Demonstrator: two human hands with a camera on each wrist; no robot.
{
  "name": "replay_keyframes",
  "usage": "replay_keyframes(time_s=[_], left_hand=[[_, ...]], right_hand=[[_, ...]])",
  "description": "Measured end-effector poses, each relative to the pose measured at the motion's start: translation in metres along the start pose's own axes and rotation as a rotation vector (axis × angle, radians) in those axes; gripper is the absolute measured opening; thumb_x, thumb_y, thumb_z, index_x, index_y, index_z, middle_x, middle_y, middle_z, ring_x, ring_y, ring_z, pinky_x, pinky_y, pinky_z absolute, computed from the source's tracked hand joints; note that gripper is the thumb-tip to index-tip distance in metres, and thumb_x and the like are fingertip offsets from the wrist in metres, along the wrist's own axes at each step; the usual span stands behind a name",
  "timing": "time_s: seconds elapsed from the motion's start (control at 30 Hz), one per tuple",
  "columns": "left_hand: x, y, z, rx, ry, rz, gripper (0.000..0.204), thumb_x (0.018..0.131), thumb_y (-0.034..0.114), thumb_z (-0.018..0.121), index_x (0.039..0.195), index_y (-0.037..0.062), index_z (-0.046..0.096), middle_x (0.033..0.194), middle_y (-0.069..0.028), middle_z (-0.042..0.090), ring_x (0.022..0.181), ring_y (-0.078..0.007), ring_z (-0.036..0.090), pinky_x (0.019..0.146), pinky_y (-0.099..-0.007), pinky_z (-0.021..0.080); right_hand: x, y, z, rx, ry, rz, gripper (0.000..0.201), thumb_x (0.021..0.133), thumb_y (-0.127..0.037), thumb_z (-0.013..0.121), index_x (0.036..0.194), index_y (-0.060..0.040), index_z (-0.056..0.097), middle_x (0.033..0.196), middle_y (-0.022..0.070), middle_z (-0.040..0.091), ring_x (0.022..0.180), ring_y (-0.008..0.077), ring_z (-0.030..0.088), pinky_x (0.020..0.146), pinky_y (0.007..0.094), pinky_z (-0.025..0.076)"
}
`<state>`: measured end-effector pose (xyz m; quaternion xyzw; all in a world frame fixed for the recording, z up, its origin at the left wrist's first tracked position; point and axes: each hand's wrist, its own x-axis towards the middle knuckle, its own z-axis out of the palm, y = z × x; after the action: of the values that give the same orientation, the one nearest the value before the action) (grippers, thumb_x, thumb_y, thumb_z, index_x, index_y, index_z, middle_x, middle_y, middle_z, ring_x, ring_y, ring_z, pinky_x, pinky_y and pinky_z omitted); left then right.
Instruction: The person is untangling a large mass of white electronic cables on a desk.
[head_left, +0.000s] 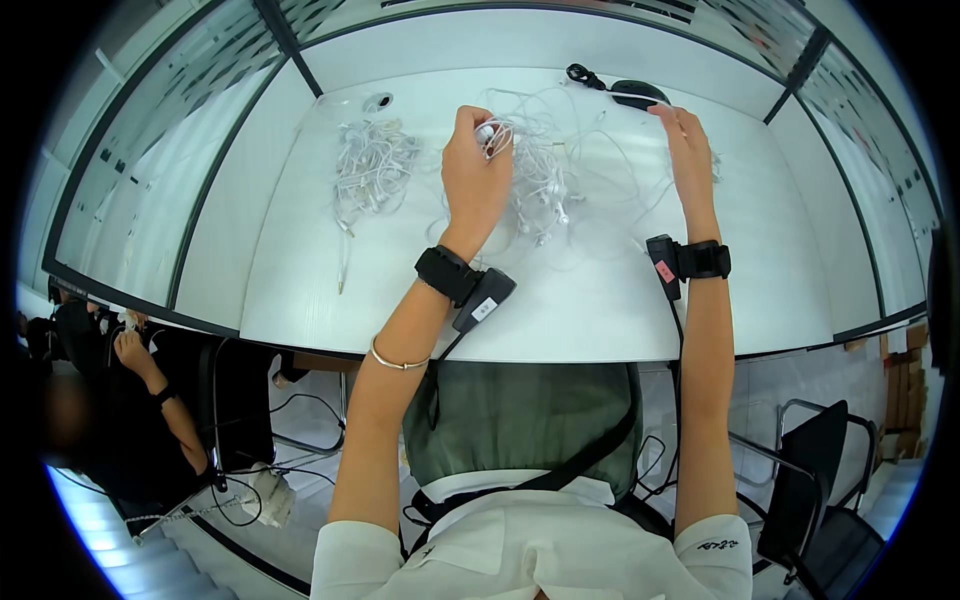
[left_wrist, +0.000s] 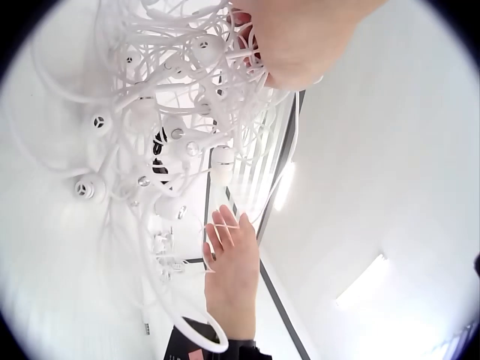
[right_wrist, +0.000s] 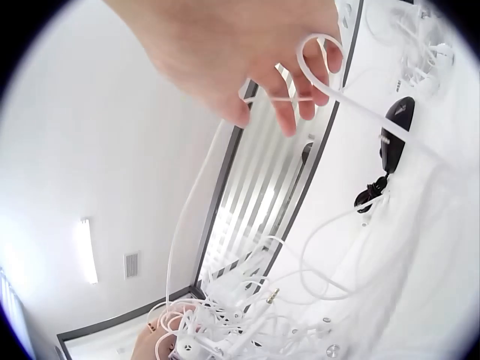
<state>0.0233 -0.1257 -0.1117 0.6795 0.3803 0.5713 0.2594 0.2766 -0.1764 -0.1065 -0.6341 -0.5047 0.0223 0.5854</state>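
Observation:
A tangle of white wired earphones [head_left: 545, 185] spreads over the white table, with earbuds and plugs showing among the loops. My left hand [head_left: 478, 185] grips a bunch of its cords at the near left side, one earbud beside the fingers. To the right, my right hand [head_left: 692, 165] is raised with its fingers apart and fairly straight. A thin white cord [right_wrist: 193, 187] runs from the tangle up to that hand and passes across its fingers. In the left wrist view, the earphone bundle [left_wrist: 206, 52] partly hides the left fingers.
Another heap of white earphones [head_left: 372, 165] lies on the left. A black mouse [head_left: 638, 94] with a coiled cable sits at the back. More white cords [head_left: 716, 165] lie beyond the right hand. Low white partitions [head_left: 540, 45] border the table. Another person [head_left: 150, 400] is at lower left.

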Motion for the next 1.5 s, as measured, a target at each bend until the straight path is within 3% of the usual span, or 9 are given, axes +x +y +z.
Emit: replay_keyframes(time_s=[0.2, 0.37, 0.53, 0.6, 0.67, 0.87, 0.97, 1.17, 1.5], left_hand=[[0.000, -0.002, 0.003, -0.047, -0.002, 0.005, 0.018, 0.083, 0.011, 0.064, 0.096, 0.0031, 0.053, 0.086, -0.0124, 0.064, 0.074, -0.0261, 0.062, 0.066, -0.0331, 0.047], [0.000, -0.013, 0.007, 0.017, -0.075, 0.070, 0.021, 0.077, 0.006, 0.063, 0.096, 0.0018, 0.055, 0.093, -0.0121, 0.059, 0.083, -0.0253, 0.060, 0.073, -0.0333, 0.047], [0.000, -0.007, 0.007, -0.094, -0.141, 0.076, 0.025, 0.071, -0.002, 0.059, 0.096, 0.0007, 0.055, 0.095, -0.0124, 0.057, 0.086, -0.0267, 0.059, 0.076, -0.0343, 0.047], [0.000, -0.004, 0.008, -0.119, -0.177, 0.100, 0.032, 0.069, -0.005, 0.059, 0.100, 0.0009, 0.054, 0.099, -0.0132, 0.054, 0.090, -0.0276, 0.058, 0.079, -0.0346, 0.047], [-0.001, -0.009, 0.009, -0.090, -0.245, 0.151, 0.043, 0.070, -0.005, 0.060, 0.111, 0.0036, 0.052, 0.111, -0.0093, 0.053, 0.104, -0.0214, 0.054, 0.090, -0.0314, 0.043], [-0.005, 0.002, 0.010, -0.167, -0.358, 0.188, 0.058, 0.069, -0.002, 0.058, 0.125, 0.0076, 0.045, 0.124, -0.0069, 0.045, 0.116, -0.0231, 0.044, 0.096, -0.0339, 0.038], [-0.005, 0.008, 0.005, -0.325, -0.439, 0.056, 0.060, 0.069, 0.000, 0.056, 0.126, 0.0052, 0.041, 0.122, -0.0107, 0.044, 0.115, -0.0252, 0.042, 0.101, -0.0351, 0.035], [0.000, 0.004, 0.003, -0.638, -0.467, -0.182, 0.048, 0.072, -0.002, 0.045, 0.119, 0.0043, 0.051, 0.124, -0.0062, 0.054, 0.111, -0.0165, 0.050, 0.089, -0.0265, 0.040], [-0.003, -0.002, 0.009, -0.519, -0.403, -0.080, 0.036, 0.079, -0.012, 0.047, 0.111, 0.0020, 0.054, 0.114, -0.0072, 0.059, 0.101, -0.0126, 0.057, 0.087, -0.0269, 0.044]], right_hand=[[-0.008, -0.012, 0.004, -0.151, -0.173, -0.121, 0.027, 0.082, -0.036, 0.067, 0.097, -0.0143, 0.071, 0.096, 0.0044, 0.067, 0.097, 0.0223, 0.057, 0.086, 0.0335, 0.043], [-0.016, -0.030, 0.013, -0.280, -0.171, -0.338, 0.027, 0.077, -0.032, 0.071, 0.102, -0.0225, 0.070, 0.115, -0.0023, 0.061, 0.115, 0.0223, 0.048, 0.102, 0.0402, 0.026], [-0.023, -0.045, 0.023, -0.156, -0.303, -0.442, 0.031, 0.079, -0.029, 0.069, 0.107, -0.0178, 0.066, 0.113, 0.0007, 0.063, 0.114, 0.0227, 0.051, 0.103, 0.0386, 0.027], [-0.026, -0.060, 0.023, -0.108, -0.366, -0.449, 0.030, 0.080, -0.022, 0.070, 0.108, -0.0117, 0.066, 0.111, 0.0060, 0.065, 0.110, 0.0258, 0.055, 0.100, 0.0367, 0.036], [-0.031, -0.068, 0.026, 0.045, -0.359, -0.404, 0.033, 0.082, -0.022, 0.068, 0.113, -0.0112, 0.064, 0.115, 0.0041, 0.063, 0.113, 0.0226, 0.053, 0.101, 0.0372, 0.035], [-0.041, -0.084, 0.029, 0.254, -0.359, -0.347, 0.031, 0.083, -0.021, 0.066, 0.112, -0.0098, 0.063, 0.114, 0.0025, 0.061, 0.108, 0.0195, 0.053, 0.097, 0.0356, 0.037], [-0.038, -0.081, 0.023, 0.261, -0.554, -0.266, 0.023, 0.084, -0.017, 0.065, 0.105, -0.0075, 0.066, 0.103, 0.0029, 0.063, 0.094, 0.0164, 0.055, 0.088, 0.0302, 0.042], [-0.040, -0.072, 0.027, 0.199, -0.608, -0.167, 0.018, 0.090, -0.019, 0.060, 0.101, -0.0057, 0.064, 0.088, 0.0003, 0.064, 0.080, 0.0114, 0.056, 0.075, 0.0268, 0.043], [-0.041, -0.070, 0.027, 0.074, -0.633, -0.083, 0.022, 0.087, -0.017, 0.064, 0.108, -0.0111, 0.061, 0.069, -0.0003, 0.053, 0.062, 0.0094, 0.051, 0.061, 0.0246, 0.042]])
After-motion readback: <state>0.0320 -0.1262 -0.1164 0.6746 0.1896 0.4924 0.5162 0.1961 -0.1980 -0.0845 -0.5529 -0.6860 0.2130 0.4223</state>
